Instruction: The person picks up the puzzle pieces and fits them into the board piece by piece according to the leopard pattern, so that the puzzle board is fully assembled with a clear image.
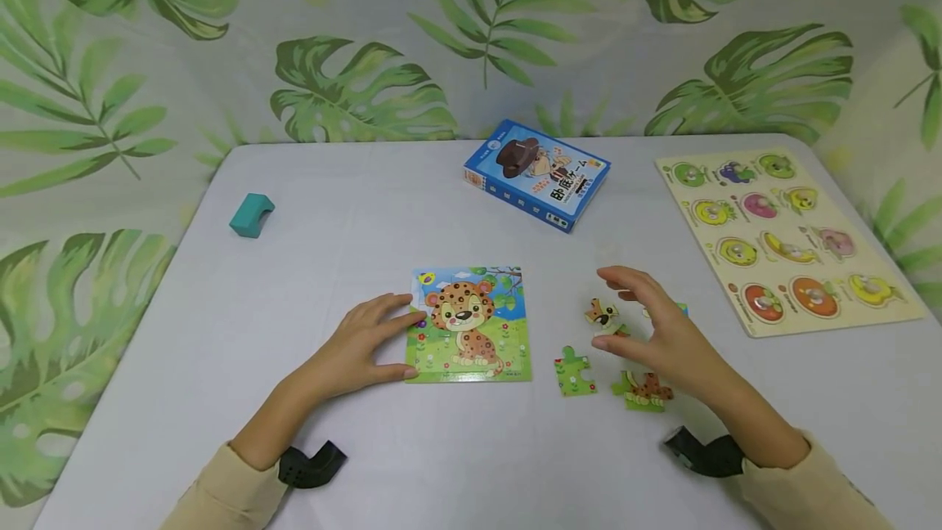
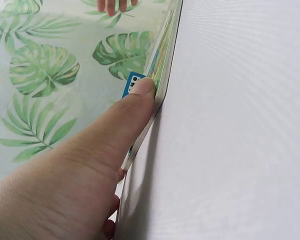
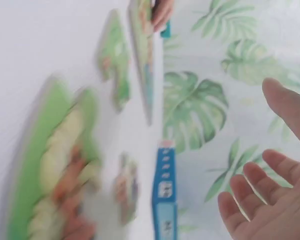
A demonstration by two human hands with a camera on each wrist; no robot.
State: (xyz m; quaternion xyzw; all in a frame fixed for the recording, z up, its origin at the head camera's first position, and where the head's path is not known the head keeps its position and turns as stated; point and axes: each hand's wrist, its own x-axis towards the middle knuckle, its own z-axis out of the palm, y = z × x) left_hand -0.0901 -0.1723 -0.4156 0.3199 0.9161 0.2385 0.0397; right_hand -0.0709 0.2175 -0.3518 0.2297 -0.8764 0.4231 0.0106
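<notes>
A square jigsaw board [image 1: 504, 354] with a spotted leopard cub picture lies flat on the table. My left hand [image 1: 361, 342] touches its left side, fingertips over the edge and thumb at the lower left corner; the left wrist view shows the thumb [image 2: 135, 97] against that edge. Over the loose pieces hovers my right hand [image 1: 666, 342], thumb and fingers spread with nothing held. Between them in the head view shows a leopard-face puzzle piece [image 1: 605, 317]. A green puzzle piece [image 1: 574, 376] and a leopard-body puzzle piece [image 1: 646, 393] lie nearer me. Another piece is partly hidden behind the right hand.
A blue game box [image 1: 540, 174] lies at the back middle of the white table [image 1: 353, 219]. On the right is a fruit knob-puzzle board [image 1: 795, 244]. A teal arch block [image 1: 251, 215] stands at the far left. Leaf-patterned cloth [image 1: 353, 88] hangs behind the table.
</notes>
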